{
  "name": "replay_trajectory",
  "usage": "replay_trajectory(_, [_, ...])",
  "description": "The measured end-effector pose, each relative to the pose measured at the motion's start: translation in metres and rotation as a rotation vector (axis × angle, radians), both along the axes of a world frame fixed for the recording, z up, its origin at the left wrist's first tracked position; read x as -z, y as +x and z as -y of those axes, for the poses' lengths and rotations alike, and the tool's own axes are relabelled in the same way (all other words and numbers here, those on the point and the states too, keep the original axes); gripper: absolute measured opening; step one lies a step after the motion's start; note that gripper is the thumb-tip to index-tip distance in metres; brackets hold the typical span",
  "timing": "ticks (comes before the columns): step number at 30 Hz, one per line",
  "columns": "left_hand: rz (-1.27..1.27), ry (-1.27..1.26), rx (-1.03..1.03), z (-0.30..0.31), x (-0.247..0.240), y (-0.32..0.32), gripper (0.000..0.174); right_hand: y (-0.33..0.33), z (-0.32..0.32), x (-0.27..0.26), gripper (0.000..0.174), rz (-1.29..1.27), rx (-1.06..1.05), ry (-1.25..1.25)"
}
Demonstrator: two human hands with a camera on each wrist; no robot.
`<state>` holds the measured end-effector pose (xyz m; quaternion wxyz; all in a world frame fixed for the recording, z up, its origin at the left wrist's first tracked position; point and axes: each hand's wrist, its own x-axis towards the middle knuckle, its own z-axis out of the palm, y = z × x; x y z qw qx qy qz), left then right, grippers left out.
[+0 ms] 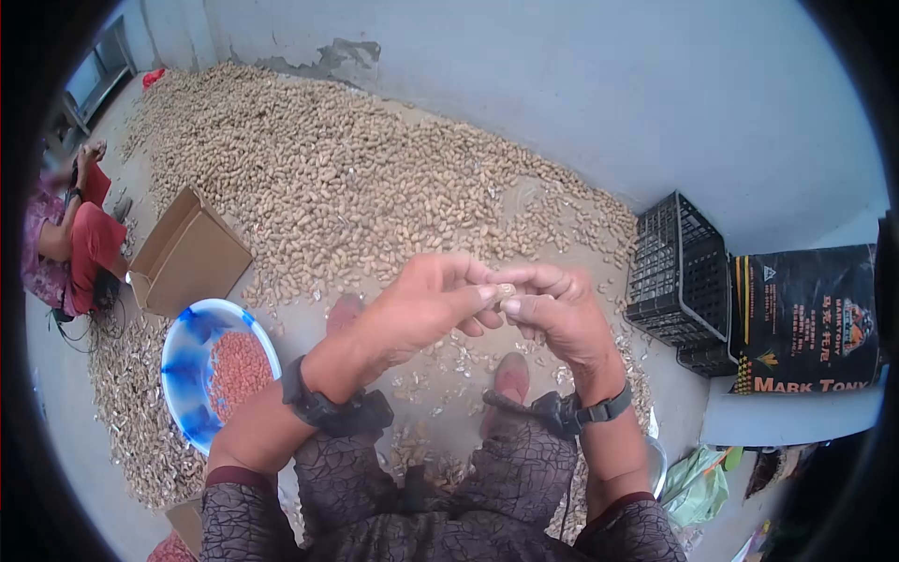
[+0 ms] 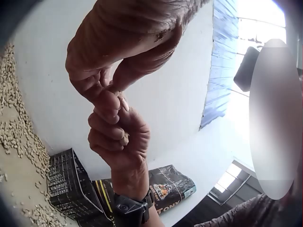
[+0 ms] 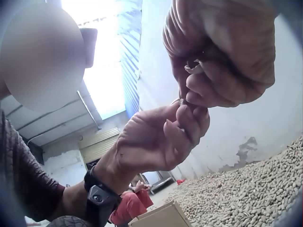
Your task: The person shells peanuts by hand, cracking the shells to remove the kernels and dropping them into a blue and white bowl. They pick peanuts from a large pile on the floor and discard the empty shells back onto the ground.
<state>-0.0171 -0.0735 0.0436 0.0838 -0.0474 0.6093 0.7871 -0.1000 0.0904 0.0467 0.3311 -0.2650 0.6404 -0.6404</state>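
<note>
A peanut (image 1: 506, 289) is pinched between my two hands, low in front of my body in the head view. My left hand (image 1: 421, 298) holds it from one side with thumb and fingertips. From the other side, my right hand (image 1: 567, 314) grips it the same way, and the fingertips of both hands meet there. A piece of peanut shell (image 3: 193, 67) also shows within the curled fingers of my right hand in the right wrist view. Left of my left forearm stands a blue and white basin (image 1: 178, 375) with shelled reddish peanuts (image 1: 239, 370) in it.
A large heap of unshelled peanuts (image 1: 346, 169) spreads along the wall. Broken shells (image 1: 140, 421) litter the floor. A cardboard box (image 1: 192, 253) and a seated person (image 1: 80, 234) are at left. Black crates (image 1: 679, 272) and a black printed sack (image 1: 810, 318) stand at right.
</note>
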Motion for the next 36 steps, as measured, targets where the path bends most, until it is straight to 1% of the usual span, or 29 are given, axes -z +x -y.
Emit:
replay_trajectory(2, [0.012, 0.071, -0.004, -0.004, -0.008, 0.007, 0.018, 0.006, -0.004, -0.011, 0.024, 0.011, 0.000, -0.028])
replay_trajectory(3, [0.000, 0.064, -0.002, -0.006, -0.014, 0.011, 0.018, 0.010, -0.005, -0.017, 0.024, -0.001, 0.002, -0.034])
replay_trajectory(5, [-0.059, 0.172, 0.007, -0.009, -0.025, 0.017, 0.017, 0.018, -0.004, -0.029, 0.025, 0.038, 0.114, -0.021])
replay_trajectory(6, [-0.072, 0.165, 0.011, -0.012, -0.028, 0.019, 0.017, 0.020, -0.005, -0.034, 0.025, 0.024, 0.116, -0.028])
replay_trajectory(8, [-0.199, 0.267, 0.010, -0.017, -0.033, 0.024, 0.022, 0.025, -0.007, -0.042, 0.028, 0.116, 0.074, -0.108])
replay_trajectory(9, [-0.212, 0.261, 0.013, -0.019, -0.037, 0.026, 0.022, 0.028, -0.007, -0.046, 0.028, 0.102, 0.073, -0.113])
replay_trajectory(11, [-0.280, 0.309, 0.009, -0.026, -0.044, 0.029, 0.031, 0.034, -0.007, -0.053, 0.032, 0.180, 0.058, -0.220])
replay_trajectory(12, [-0.287, 0.305, 0.012, -0.027, -0.045, 0.031, 0.031, 0.036, -0.006, -0.056, 0.032, 0.173, 0.058, -0.225])
replay_trajectory(14, [-0.312, 0.304, 0.047, -0.031, -0.045, 0.034, 0.036, 0.040, -0.005, -0.060, 0.034, 0.171, -0.063, -0.243])
replay_trajectory(18, [-0.338, 0.208, 0.005, -0.037, -0.047, 0.039, 0.033, 0.045, -0.006, -0.054, 0.035, 0.147, -0.032, -0.285])
replay_trajectory(20, [-0.390, -0.013, -0.028, -0.040, -0.046, 0.045, 0.031, 0.050, -0.008, -0.056, 0.035, 0.135, -0.003, -0.240])
replay_trajectory(26, [-0.392, -0.031, -0.110, -0.055, -0.039, 0.055, 0.028, 0.057, -0.012, -0.039, 0.034, 0.209, -0.019, -0.257])
replay_trajectory(30, [-0.356, -0.093, -0.045, -0.055, -0.032, 0.060, 0.029, 0.062, -0.016, -0.028, 0.031, 0.258, -0.001, -0.277])
replay_trajectory(32, [-0.383, 0.032, -0.028, -0.059, -0.036, 0.065, 0.029, 0.062, -0.019, -0.024, 0.028, 0.295, -0.042, -0.303])
replay_trajectory(36, [-0.355, -0.034, -0.049, -0.069, -0.027, 0.063, 0.029, 0.065, -0.025, -0.021, 0.025, 0.292, 0.025, -0.285])
